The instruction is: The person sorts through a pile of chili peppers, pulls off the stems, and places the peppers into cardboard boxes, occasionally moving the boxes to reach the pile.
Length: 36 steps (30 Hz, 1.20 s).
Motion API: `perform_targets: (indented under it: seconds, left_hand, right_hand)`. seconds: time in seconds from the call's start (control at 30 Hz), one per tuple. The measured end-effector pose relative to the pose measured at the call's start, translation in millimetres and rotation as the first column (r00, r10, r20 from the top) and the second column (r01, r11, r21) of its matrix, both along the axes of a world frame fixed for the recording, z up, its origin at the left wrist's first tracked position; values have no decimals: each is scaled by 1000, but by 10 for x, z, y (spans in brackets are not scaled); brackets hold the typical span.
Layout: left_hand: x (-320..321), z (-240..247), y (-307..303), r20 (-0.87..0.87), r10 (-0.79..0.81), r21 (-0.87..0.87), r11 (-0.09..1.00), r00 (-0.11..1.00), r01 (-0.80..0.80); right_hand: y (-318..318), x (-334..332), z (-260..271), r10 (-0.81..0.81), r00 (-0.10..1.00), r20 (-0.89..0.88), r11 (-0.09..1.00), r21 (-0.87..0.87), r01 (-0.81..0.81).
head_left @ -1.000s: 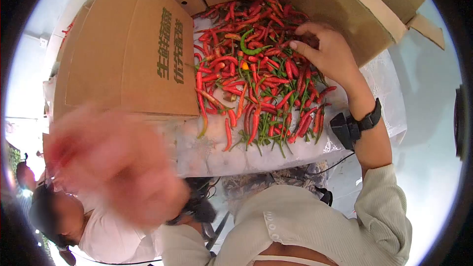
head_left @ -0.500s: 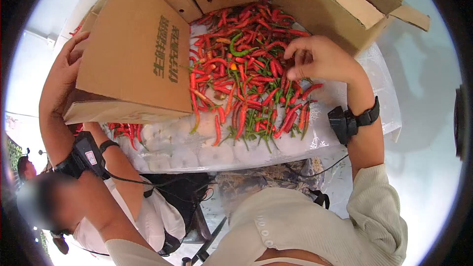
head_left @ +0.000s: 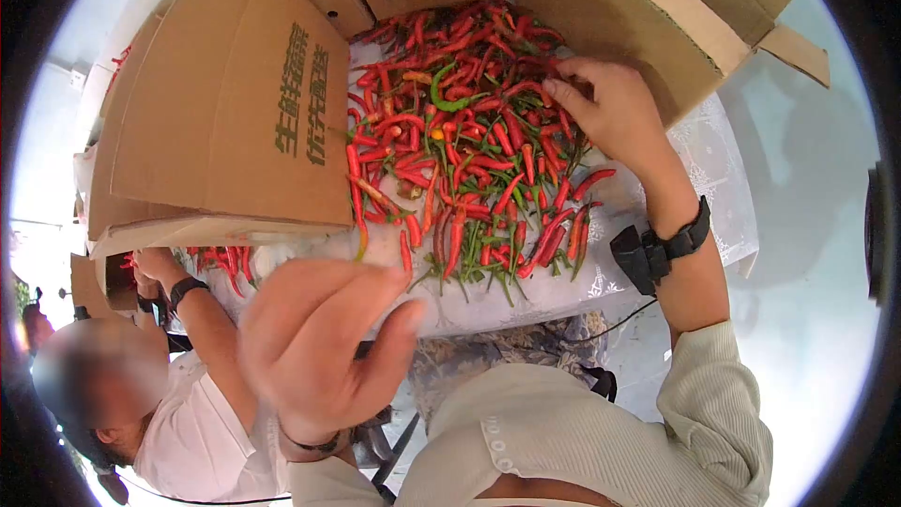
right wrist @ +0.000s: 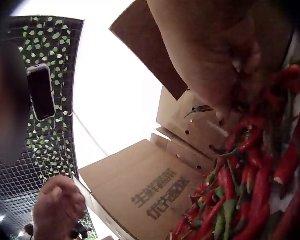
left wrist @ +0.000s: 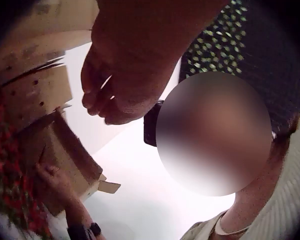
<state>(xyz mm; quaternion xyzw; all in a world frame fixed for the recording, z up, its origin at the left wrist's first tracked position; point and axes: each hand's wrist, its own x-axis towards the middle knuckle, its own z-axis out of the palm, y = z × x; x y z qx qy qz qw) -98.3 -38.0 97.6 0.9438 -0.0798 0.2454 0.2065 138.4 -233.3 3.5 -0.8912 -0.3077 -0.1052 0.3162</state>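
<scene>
The left hand (head_left: 324, 347), fingers loosely bent and released, hangs near the front edge of the white patterned tablecloth (head_left: 601, 284); the right pinches one slender, dark, green-stemmed chilli (right wrist: 202, 108) beside an uncountable heap of red chillies (head_left: 488, 162) topped by one curved green chilli (head_left: 445, 99). Two brown cardboard boxes (head_left: 225, 113) flank the heap, with bare cloth along its front.

Chillies (head_left: 455, 239) I see: mostly red, stems green; one curled chilli (head_left: 435, 94) green. Lettered box (head_left: 206, 113): brown, dark green characters. Worktop cover (head_left: 718, 164): whitish, white floral figures. My sleeve (head_left: 709, 390): pale grey-green, fine ribs. My wrist strap (head_left: 692, 235): black.
</scene>
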Motion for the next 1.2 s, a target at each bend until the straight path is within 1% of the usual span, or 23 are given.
perform_targets:
  seconds: [0.03, 0.07, 0.13, 0.23, 0.33, 0.43, 0.53, 0.63, 0.67, 0.73, 0.77, 0.83, 0.87, 0.9, 0.93, 1.0, 1.07, 1.1, 1.13, 1.17, 1.2]
  left_hand:
    - [-8, -80, -12, -161, 5, -90, 996, 987, -20]
    - [25, -192, 20, -227, 49, -69, 995, 973, -66]
    - [138, -423, 116, -347, 140, -14, 988, 927, -154]
    - [100, -606, 159, -449, 233, 18, 968, 863, -252]
    - [194, -652, 49, -452, 229, 38, 971, 862, -238]
    - [328, -800, -2, -418, 200, -10, 974, 886, -225]
    - [570, -883, -33, -400, 91, -150, 975, 912, -164]
    - [874, -820, 20, -445, 42, -287, 939, 895, -187]
    - [970, -837, 83, -407, -34, -422, 893, 913, -155]
    - [1120, -868, 222, -302, -171, -662, 745, 938, -77]
    - [1152, -869, 239, -216, -188, -728, 685, 958, -29]
    - [1155, -826, 253, -200, -191, -804, 593, 961, -50]
    - [1144, -815, 253, -194, -191, -837, 543, 962, -61]
    - [1128, -819, 227, -187, -172, -846, 529, 967, -70]
    - [1130, -893, 250, -163, -153, -816, 577, 975, -46]
    - [1141, -1092, 324, -106, -116, -747, 664, 988, -3]
    - [1089, -1050, 333, -73, -101, -816, 578, 992, -1]
    - [1071, -1005, 347, -53, -88, -845, 535, 995, 2]
    - [1054, -960, 355, -70, -73, -867, 499, 995, -25]
    - [1038, -916, 356, -90, -59, -885, 463, 994, -53]
    - [1029, -903, 369, -113, -46, -900, 428, 993, -82]
  right_hand:
    - [-8, -27, 59, -36, 999, -31, 996, -79, 34]
    - [-9, -42, 61, -37, 999, -25, 995, -91, 35]
    - [-10, -52, 62, -37, 999, -6, 993, -110, 36]
    - [-34, -113, 68, -70, 997, -15, 980, -189, 66]
    - [-31, -79, -35, 78, 995, -57, 988, -131, -85]
    - [51, -133, -115, 206, 977, 54, 978, 4, -207]
    - [114, -156, -166, 212, 974, -76, 974, 98, -205]
    - [162, -88, -184, 260, 941, -216, 945, 258, -202]
    - [171, -60, -208, 279, 933, -227, 925, 325, -197]
    - [178, -7, -246, 317, 916, -247, 873, 454, -179]
    - [174, 3, -238, 279, 940, -195, 874, 457, -164]
    - [168, 20, -210, 196, 976, -92, 876, 464, -132]
    - [177, 10, -188, 162, 985, -53, 882, 456, -120]
    - [191, -22, -152, 129, 992, -15, 889, 445, -109]
    - [191, -55, -109, 97, 995, 25, 896, 433, -98]
    - [140, -135, 61, 239, 971, -19, 919, 328, -220]
    - [114, -223, 129, 401, 914, -53, 898, 222, -381]
    - [124, -250, 139, 489, 870, -55, 863, 171, -475]
    - [146, -285, 136, 573, 817, -62, 817, 124, -563]
    - [178, -336, 109, 568, 822, -25, 823, 23, -568]
    - [211, -352, 96, 571, 820, -40, 820, -29, -572]
